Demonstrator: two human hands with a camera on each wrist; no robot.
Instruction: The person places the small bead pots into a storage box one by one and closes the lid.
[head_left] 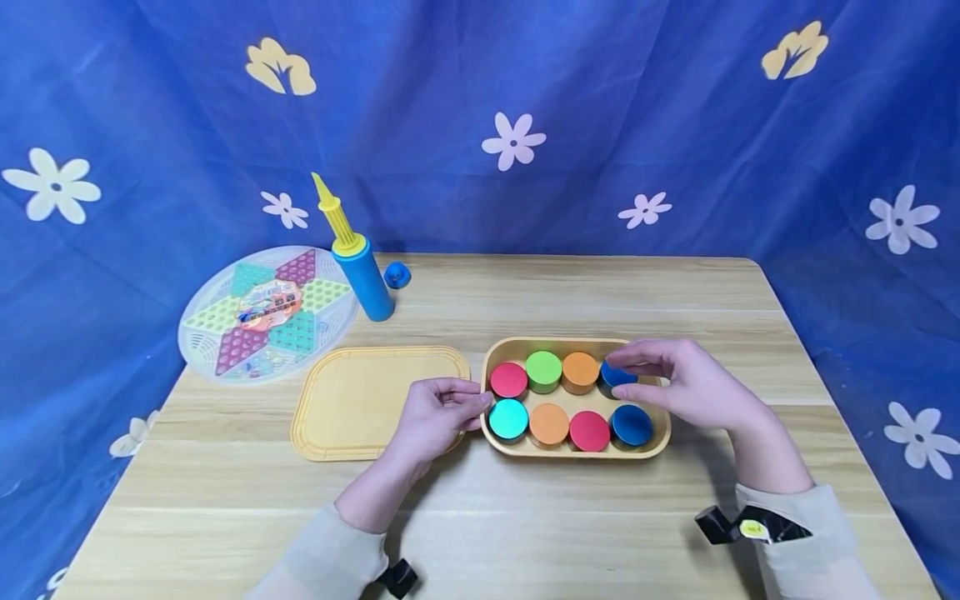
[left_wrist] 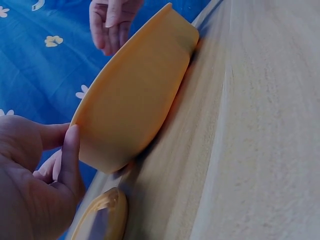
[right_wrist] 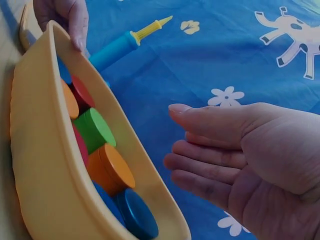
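Observation:
A yellow rounded box (head_left: 525, 343) sits on the table, holding two rows of short round cylinders with coloured tops. At its left end my left hand (head_left: 435, 418) pinches the rim, thumb against the wall (left_wrist: 125, 110). Above the box's right end is my right hand (head_left: 690, 385), thumb and fingers apart with nothing between them, as the right wrist view shows. In the head view it partly covers the back-row blue cylinder (head_left: 617, 377). Beside that stand an orange cylinder (head_left: 581, 371), a green one (head_left: 543, 369) and a red one (head_left: 509, 380).
A flat yellow lid (head_left: 360, 404) lies left of the box. Behind it are a round Chinese checkers board (head_left: 270, 315), a blue and yellow hand pump (head_left: 363, 279) and a small blue cap (head_left: 397, 275). A blue flowered cloth (head_left: 570, 200) hangs behind the table.

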